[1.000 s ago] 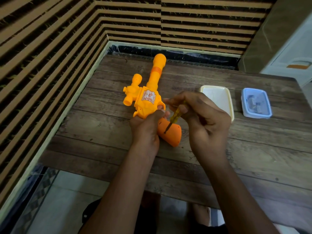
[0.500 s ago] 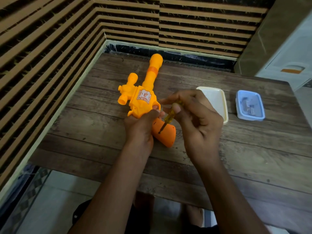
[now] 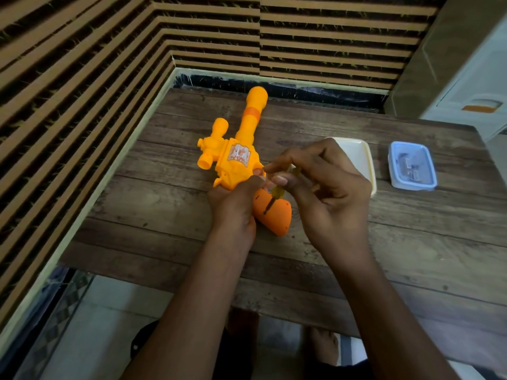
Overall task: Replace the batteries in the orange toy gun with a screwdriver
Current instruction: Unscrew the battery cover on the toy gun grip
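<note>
The orange toy gun (image 3: 238,163) lies flat on the wooden table (image 3: 384,242), barrel pointing away, darker orange grip (image 3: 274,215) toward me. My left hand (image 3: 233,207) grips the gun where body meets grip. My right hand (image 3: 323,185) pinches a small screwdriver (image 3: 277,192) with a yellowish translucent handle between thumb and fingertips. Its dark tip stands on the side of the grip, tilted. Most of the handle is hidden by my fingers.
A white tray-like lid (image 3: 356,160) lies just behind my right hand. A clear blue-rimmed box (image 3: 411,165) with small items inside sits at the right. Striped walls close the left and back. The table's near edge runs under my forearms.
My right fingers have shifted round the screwdriver handle while its tip stays on the grip. The gun and left hand keep their place; the camera view has moved slightly.
</note>
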Tool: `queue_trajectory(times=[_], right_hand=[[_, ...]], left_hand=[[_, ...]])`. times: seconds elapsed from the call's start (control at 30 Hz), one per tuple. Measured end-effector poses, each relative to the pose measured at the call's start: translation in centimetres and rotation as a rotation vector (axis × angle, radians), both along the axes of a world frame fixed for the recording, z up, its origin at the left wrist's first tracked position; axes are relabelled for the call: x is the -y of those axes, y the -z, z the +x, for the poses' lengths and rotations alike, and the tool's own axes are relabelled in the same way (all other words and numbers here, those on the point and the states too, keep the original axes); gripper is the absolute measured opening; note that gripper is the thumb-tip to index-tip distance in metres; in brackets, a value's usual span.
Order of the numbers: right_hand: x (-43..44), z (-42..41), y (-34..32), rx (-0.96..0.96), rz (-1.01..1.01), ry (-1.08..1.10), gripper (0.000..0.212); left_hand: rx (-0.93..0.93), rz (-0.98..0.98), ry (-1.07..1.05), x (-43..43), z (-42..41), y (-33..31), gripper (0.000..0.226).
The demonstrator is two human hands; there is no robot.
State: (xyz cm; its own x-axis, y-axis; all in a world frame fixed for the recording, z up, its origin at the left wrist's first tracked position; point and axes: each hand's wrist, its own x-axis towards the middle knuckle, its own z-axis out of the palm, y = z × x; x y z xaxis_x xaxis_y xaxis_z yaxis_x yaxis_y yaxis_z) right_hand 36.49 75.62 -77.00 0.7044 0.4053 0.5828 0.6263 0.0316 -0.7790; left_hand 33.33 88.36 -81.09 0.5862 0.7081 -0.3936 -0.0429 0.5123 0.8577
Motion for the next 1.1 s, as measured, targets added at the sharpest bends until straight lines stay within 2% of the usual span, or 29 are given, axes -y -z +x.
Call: queue_trajectory(times=[0.13, 0.33, 0.47, 0.57, 0.67, 0.73, 0.83, 1.0, 1.1], right_hand=[[0.18, -0.17, -0.02, -0.026, 0.02, -0.078, 0.029], [0.34, 0.12, -0.31, -0.02, -0.011, 0.026, 0.012], [0.8, 0.45, -0.24, -0.054, 0.004, -0.052, 0.02], [0.9, 0.25, -0.32, -0.077, 0.01, -0.109, 0.017], [0.62, 0.25, -0.17, -0.061, 0.02, -0.069, 0.016], [0.49, 0.18, -0.07, -0.078, 0.037, -0.081, 0.023], [0.47, 0.03, -0.25, -0.107, 0.042, -0.132, 0.035], [0.77, 0.01, -0.46, -0.088, -0.016, -0.102, 0.016], [0.61, -0.05, -0.42, -0.031, -0.023, -0.021, 0.015]], left_hand=[[-0.053, 0.01, -0.051, 0.05, 0.32, 0.03, 0.029], [-0.041, -0.001, -0.03, 0.2, 0.28, -0.32, 0.031], [-0.039, -0.035, -0.039, 0.26, 0.46, -0.64, 0.028], [-0.043, -0.025, -0.03, 0.08, 0.39, -0.38, 0.029], [-0.066, 0.012, -0.022, -0.18, 0.45, 0.08, 0.038], [-0.072, 0.017, -0.019, -0.15, 0.53, 0.19, 0.039], [-0.063, 0.013, -0.058, 0.07, 0.64, 0.13, 0.028], [-0.021, 0.008, -0.012, 0.04, 0.3, 0.16, 0.031], [-0.034, 0.004, -0.015, -0.02, 0.37, 0.08, 0.036]])
